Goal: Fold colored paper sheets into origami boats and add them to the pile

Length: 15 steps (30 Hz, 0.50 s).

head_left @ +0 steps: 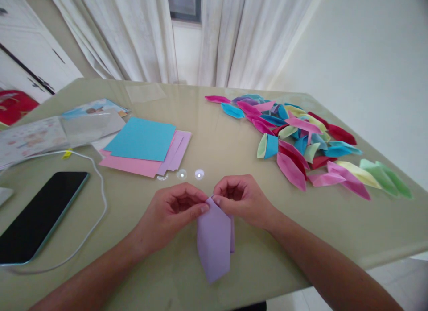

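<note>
A folded sheet of lilac paper (214, 244) is held up near the table's front edge, its pointed top between my hands and a narrow flap showing on its right side. My left hand (175, 210) pinches the paper's upper left edge between thumb and fingers. On the other side of the tip, the thumb and curled fingers of my right hand (242, 199) grip the upper right edge. Just beyond my hands lies a stack of square paper, with a blue sheet (140, 139) on top and pink (130, 164) and lilac sheets (179, 152) beneath.
Many folded paper pieces (294, 132) in several colours are heaped at the right. At the left lie a phone (43, 217), a white cable (103, 190) and printed plastic packaging (33, 139). Curtains (133, 34) hang behind the table (187, 119).
</note>
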Each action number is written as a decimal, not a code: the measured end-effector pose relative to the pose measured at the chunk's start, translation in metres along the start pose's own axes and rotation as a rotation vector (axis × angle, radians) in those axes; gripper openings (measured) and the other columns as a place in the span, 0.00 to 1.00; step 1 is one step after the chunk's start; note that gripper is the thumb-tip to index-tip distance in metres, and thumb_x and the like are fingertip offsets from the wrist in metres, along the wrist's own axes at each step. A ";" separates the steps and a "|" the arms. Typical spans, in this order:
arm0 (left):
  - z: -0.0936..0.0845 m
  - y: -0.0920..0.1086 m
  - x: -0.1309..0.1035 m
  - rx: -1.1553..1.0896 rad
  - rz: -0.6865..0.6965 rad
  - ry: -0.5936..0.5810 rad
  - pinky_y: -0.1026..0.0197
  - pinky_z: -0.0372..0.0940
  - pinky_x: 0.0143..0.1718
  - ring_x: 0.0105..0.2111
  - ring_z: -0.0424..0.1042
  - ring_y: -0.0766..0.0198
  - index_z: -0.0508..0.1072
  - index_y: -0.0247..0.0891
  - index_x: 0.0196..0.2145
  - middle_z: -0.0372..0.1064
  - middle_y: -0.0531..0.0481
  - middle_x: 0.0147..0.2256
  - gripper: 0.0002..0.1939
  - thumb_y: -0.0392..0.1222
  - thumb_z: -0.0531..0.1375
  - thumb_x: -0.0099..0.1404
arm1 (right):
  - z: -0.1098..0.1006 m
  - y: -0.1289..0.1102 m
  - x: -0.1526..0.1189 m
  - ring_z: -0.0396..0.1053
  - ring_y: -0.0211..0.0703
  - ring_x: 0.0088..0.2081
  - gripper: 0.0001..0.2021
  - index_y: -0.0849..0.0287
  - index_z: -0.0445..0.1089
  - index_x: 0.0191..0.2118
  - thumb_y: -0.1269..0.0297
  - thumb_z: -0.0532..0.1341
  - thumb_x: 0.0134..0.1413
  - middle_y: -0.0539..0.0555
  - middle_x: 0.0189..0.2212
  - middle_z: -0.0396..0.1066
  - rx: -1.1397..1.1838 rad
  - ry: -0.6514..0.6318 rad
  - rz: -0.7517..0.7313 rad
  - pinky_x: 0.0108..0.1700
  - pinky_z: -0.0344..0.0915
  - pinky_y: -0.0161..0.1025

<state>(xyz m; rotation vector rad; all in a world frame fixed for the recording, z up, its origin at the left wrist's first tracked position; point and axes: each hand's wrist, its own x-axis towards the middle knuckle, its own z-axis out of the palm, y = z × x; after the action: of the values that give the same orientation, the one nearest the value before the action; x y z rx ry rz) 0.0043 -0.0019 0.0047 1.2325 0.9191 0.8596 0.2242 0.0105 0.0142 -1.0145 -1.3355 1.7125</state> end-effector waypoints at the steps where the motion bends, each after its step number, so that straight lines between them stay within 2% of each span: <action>1: 0.000 0.000 0.000 0.017 0.000 -0.003 0.68 0.74 0.36 0.34 0.80 0.65 0.84 0.39 0.38 0.83 0.50 0.34 0.04 0.41 0.72 0.65 | 0.000 0.000 0.000 0.64 0.32 0.24 0.10 0.63 0.77 0.31 0.64 0.77 0.50 0.47 0.22 0.70 -0.003 -0.006 0.007 0.27 0.59 0.31; 5: -0.001 0.001 -0.002 0.065 -0.019 0.005 0.67 0.75 0.35 0.33 0.82 0.63 0.85 0.40 0.37 0.85 0.49 0.34 0.06 0.42 0.72 0.63 | -0.003 -0.001 0.000 0.64 0.32 0.25 0.13 0.63 0.78 0.32 0.61 0.78 0.49 0.47 0.23 0.71 -0.009 -0.046 0.043 0.27 0.59 0.31; 9: -0.002 0.002 -0.002 0.124 -0.029 0.042 0.68 0.73 0.32 0.31 0.81 0.64 0.86 0.41 0.35 0.84 0.50 0.32 0.05 0.44 0.73 0.62 | -0.004 -0.002 -0.001 0.65 0.33 0.26 0.15 0.63 0.78 0.33 0.54 0.74 0.56 0.48 0.24 0.72 -0.016 -0.075 0.028 0.28 0.59 0.32; 15: 0.000 0.003 -0.004 0.190 -0.037 0.040 0.68 0.72 0.31 0.30 0.80 0.64 0.86 0.41 0.35 0.84 0.50 0.31 0.06 0.45 0.72 0.62 | -0.002 -0.003 -0.002 0.66 0.35 0.28 0.11 0.63 0.78 0.32 0.60 0.75 0.53 0.50 0.25 0.73 -0.202 -0.023 -0.062 0.31 0.62 0.33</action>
<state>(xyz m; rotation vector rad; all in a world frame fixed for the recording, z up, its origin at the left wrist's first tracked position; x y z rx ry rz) 0.0031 -0.0049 0.0082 1.3613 1.0716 0.7835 0.2270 0.0097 0.0169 -1.0554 -1.5634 1.5714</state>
